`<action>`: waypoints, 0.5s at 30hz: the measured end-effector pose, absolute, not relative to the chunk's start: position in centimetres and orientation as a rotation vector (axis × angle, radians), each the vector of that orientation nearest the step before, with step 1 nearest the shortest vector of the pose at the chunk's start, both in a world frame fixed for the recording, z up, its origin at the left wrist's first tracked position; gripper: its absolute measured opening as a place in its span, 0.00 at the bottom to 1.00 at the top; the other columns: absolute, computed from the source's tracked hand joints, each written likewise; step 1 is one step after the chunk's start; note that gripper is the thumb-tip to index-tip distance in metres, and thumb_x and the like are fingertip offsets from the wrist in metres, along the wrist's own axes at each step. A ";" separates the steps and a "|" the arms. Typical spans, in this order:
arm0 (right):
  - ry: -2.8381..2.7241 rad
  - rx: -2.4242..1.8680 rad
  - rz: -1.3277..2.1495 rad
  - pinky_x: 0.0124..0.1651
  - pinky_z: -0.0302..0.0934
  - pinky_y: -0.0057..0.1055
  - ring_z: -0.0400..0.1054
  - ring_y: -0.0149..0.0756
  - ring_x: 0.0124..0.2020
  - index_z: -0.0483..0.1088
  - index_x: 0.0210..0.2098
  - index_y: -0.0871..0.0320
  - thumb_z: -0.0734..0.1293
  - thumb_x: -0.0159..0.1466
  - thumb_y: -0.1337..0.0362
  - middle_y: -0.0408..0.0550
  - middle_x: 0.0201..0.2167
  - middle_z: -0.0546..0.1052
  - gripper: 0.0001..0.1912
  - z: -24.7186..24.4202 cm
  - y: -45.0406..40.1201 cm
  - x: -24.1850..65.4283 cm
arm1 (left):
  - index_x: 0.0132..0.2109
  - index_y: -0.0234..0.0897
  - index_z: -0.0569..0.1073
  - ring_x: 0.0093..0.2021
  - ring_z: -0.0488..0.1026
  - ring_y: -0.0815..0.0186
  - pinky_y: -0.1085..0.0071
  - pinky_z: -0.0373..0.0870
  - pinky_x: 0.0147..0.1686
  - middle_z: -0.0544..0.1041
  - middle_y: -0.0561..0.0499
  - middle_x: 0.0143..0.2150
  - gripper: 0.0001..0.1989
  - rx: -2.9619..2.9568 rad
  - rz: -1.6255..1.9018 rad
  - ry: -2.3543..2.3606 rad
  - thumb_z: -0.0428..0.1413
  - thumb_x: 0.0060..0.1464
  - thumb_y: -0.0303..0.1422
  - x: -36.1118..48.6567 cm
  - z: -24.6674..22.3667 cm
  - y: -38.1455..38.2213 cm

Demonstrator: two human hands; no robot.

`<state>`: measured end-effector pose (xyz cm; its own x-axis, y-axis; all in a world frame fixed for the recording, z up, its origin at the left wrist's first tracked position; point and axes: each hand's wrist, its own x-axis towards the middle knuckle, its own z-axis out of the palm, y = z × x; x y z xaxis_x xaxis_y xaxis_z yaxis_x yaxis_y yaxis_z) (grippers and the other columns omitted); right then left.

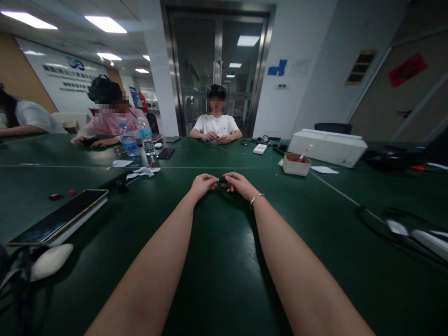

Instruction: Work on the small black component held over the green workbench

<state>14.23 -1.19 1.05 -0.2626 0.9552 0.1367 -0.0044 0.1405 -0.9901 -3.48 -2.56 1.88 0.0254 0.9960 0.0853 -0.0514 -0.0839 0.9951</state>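
Note:
Out over the green table [217, 280], both arms reach forward and the hands meet at a small black object with a silvery end [221, 179], shaped much like a USB stick. My left hand [203, 185] pinches its silvery left end between thumb and fingertips. On the other side, my right hand [241, 185] is closed on the black part, with a silver bangle [257, 200] at its wrist. Fingers cover much of the object, so its exact kind cannot be made out.
To the left lie a phone on a white box [66, 217], a white mouse [52, 261] and crumpled paper [143, 172]. Two water bottles [146, 136] stand farther back. At right are a small open box [297, 164], a large white box [327, 147] and cables. Several people sit around.

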 end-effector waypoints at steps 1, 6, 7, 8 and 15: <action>-1.495 -0.973 1.293 0.22 0.62 0.20 0.62 0.21 0.15 0.68 0.41 0.60 0.65 0.62 0.66 0.43 0.25 0.75 0.08 1.1 -1.2 14.2 | 0.32 0.30 0.71 0.27 0.73 0.71 0.74 0.70 0.30 0.75 0.50 0.26 0.06 1.247 1.277 1.111 0.61 0.46 0.26 -3.5 1.9 -2.5; -1.494 -0.953 1.315 0.21 0.61 0.18 0.63 0.21 0.17 0.71 0.41 0.61 0.65 0.62 0.70 0.44 0.26 0.77 0.08 1.3 -1.4 14.3 | 0.35 0.32 0.69 0.20 0.68 0.73 0.76 0.65 0.23 0.72 0.53 0.21 0.05 1.333 1.241 1.142 0.58 0.51 0.29 -3.6 1.7 -2.4; -1.490 -0.955 1.320 0.21 0.60 0.17 0.63 0.21 0.17 0.71 0.41 0.61 0.65 0.62 0.71 0.45 0.26 0.77 0.08 1.4 -1.4 14.3 | 0.34 0.32 0.69 0.19 0.67 0.74 0.77 0.64 0.21 0.71 0.53 0.20 0.06 1.358 1.222 1.151 0.57 0.52 0.31 -3.5 1.7 -2.4; -1.484 -0.956 1.325 0.21 0.60 0.17 0.64 0.21 0.17 0.71 0.41 0.61 0.65 0.62 0.71 0.45 0.26 0.77 0.08 1.4 -1.4 14.3 | 0.34 0.32 0.69 0.19 0.67 0.73 0.77 0.63 0.21 0.71 0.53 0.20 0.06 1.373 1.202 1.154 0.56 0.53 0.32 -3.5 1.8 -2.4; -1.457 -0.925 1.328 0.21 0.61 0.16 0.63 0.20 0.16 0.71 0.40 0.62 0.64 0.62 0.72 0.44 0.26 0.77 0.07 1.3 -1.4 14.3 | 0.34 0.32 0.69 0.22 0.70 0.73 0.76 0.67 0.26 0.73 0.52 0.23 0.08 1.392 1.126 1.130 0.59 0.50 0.32 -3.4 1.5 -2.3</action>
